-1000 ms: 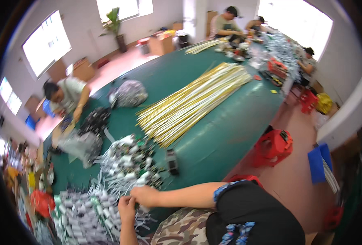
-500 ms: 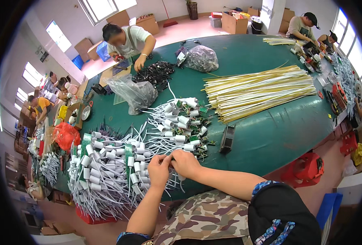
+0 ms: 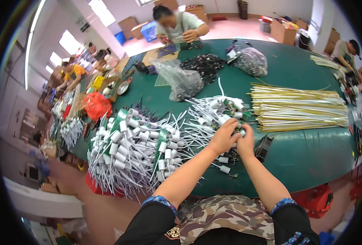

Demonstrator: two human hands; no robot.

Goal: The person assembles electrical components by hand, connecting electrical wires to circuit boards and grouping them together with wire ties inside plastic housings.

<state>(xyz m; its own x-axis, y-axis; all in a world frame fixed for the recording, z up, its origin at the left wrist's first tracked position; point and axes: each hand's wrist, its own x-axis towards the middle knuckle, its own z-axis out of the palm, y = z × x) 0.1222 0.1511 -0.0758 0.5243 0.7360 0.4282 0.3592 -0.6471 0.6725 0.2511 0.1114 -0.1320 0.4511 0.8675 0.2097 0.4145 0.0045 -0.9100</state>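
Both my hands are over the near right side of a pile of white cylinders (image 3: 200, 120) with white wires and small green circuit boards. My left hand (image 3: 223, 139) has its fingers bent and drawn together; what they hold, if anything, is hidden. Close beside it, almost touching, my right hand (image 3: 245, 142) pinches a small white cylinder (image 3: 242, 133) at its fingertips. One loose white cylinder (image 3: 224, 169) with a wire lies on the table just below my hands. To the left is a larger heap of white wired cylinders (image 3: 119, 151), with green circuit-board strips (image 3: 161, 148) among them.
Right of my hands stands a dark rectangular block (image 3: 263, 148) on the green table (image 3: 307, 151). Beyond it lies a bundle of yellow and white strips (image 3: 299, 108). Plastic bags (image 3: 177, 79), black parts (image 3: 203, 66) and a person (image 3: 181, 26) are across the table.
My view has swung left. My hands have moved from the pile's near edge farther over it, and the right hand has turned from reaching sideways to pointing away from me.
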